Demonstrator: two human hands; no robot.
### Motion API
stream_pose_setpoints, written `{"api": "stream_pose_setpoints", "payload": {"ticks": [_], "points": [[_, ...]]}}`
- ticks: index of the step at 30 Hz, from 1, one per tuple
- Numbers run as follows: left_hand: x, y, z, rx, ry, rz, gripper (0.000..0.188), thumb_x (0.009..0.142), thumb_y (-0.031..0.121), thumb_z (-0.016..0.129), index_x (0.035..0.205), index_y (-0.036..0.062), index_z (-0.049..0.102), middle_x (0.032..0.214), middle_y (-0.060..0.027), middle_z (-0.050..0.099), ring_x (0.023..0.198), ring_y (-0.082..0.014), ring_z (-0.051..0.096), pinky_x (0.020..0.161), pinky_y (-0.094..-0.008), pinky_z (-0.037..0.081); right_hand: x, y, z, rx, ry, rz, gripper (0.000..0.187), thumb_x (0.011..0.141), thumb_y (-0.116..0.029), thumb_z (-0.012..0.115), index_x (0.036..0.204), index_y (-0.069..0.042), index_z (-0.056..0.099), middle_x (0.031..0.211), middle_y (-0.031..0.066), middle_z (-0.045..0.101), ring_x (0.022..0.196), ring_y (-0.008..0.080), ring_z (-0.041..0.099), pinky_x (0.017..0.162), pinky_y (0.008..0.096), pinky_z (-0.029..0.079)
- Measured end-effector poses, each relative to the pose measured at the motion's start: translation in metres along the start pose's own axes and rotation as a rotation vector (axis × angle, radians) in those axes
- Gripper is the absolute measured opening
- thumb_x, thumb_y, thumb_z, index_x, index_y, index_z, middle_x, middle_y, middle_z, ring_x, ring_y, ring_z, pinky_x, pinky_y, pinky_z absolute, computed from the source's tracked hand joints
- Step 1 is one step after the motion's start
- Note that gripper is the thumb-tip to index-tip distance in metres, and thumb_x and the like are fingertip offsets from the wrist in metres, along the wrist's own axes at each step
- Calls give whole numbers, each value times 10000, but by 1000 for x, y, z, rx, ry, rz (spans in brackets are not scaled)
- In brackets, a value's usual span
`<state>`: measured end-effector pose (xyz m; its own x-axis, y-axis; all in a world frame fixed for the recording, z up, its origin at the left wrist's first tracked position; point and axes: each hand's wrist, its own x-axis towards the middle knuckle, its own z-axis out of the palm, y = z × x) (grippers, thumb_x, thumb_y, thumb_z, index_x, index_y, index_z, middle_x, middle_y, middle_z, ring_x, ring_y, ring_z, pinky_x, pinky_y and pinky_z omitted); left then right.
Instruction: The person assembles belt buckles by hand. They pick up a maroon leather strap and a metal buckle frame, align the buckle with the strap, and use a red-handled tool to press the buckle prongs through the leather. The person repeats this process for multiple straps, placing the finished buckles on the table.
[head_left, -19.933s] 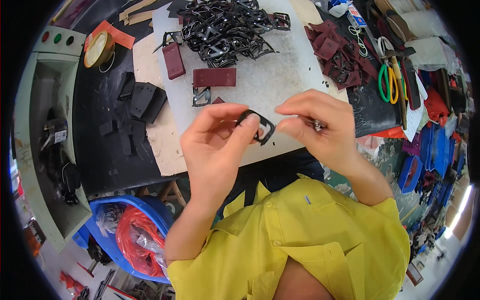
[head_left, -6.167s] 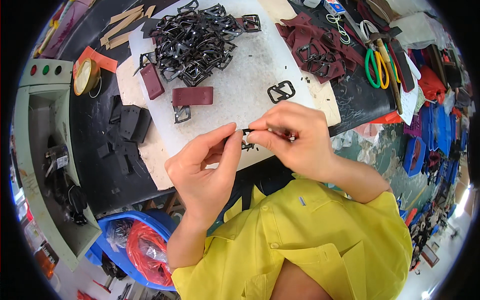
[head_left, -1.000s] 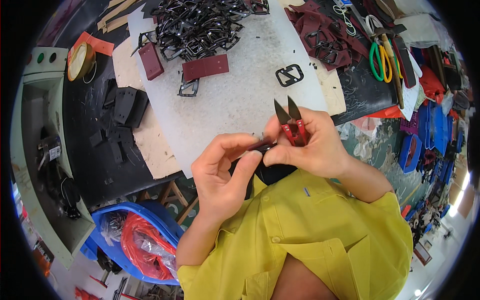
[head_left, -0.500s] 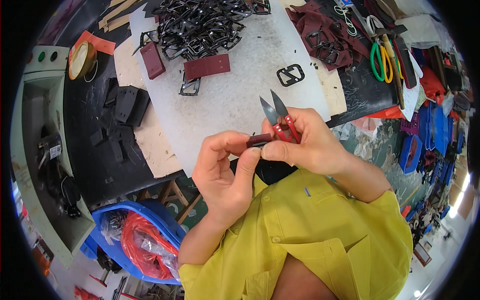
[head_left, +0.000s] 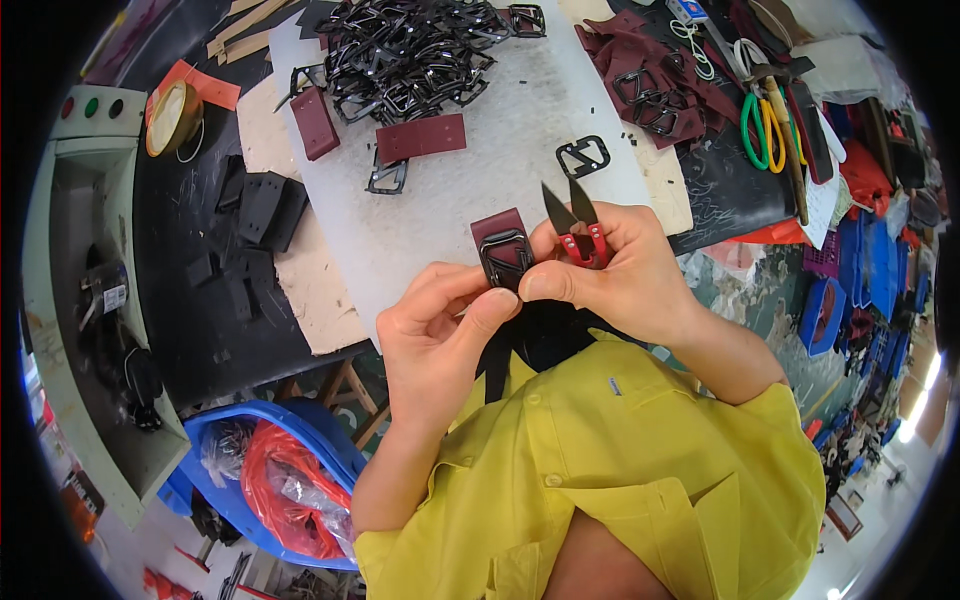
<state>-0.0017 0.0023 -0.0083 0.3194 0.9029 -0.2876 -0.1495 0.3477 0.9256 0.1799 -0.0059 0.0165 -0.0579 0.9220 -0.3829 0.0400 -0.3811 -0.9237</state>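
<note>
Maroon strap (head_left: 496, 222), black buckle (head_left: 507, 257)
From afar I see the left hand (head_left: 437, 322) pinching both, the right hand (head_left: 630, 272) grasping red snips (head_left: 573, 246).

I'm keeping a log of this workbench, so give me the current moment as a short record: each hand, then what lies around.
Left hand: grip closed on the near end of a maroon strip with a black buckle
Right hand: holds red-handled snips, blades pointing away; thumb at the buckle's near corner
Loose frame: single, black, on the white sheet
Far pile: black frames
Right of sheet: heaped maroon pieces, some black frames among them
Left: black pieces
</note>
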Motion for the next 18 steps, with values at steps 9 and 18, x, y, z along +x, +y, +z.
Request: {"api": "stream_pose_setpoints", "payload": {"ticks": [9,18], "points": [[-4,7,11,-11,-32,17,119,864,6,578,954,-64,544,859,-64,604,764,-118,599,711,-232,497,-4,-1,6,324,-118,44,168,827,-140,664,889,-3,589,752,5,573,624,36,513,548,204,424],[8,18,-12,-288,-21,-302,200,855,42,589,1013,-81,604,877,-141,657,736,-167,649,691,-260,540,-6,14,-5,-608,-91,-751,256,671,-51,710,909,2,629,819,63,596,492,102,535,400,219,413]]}}
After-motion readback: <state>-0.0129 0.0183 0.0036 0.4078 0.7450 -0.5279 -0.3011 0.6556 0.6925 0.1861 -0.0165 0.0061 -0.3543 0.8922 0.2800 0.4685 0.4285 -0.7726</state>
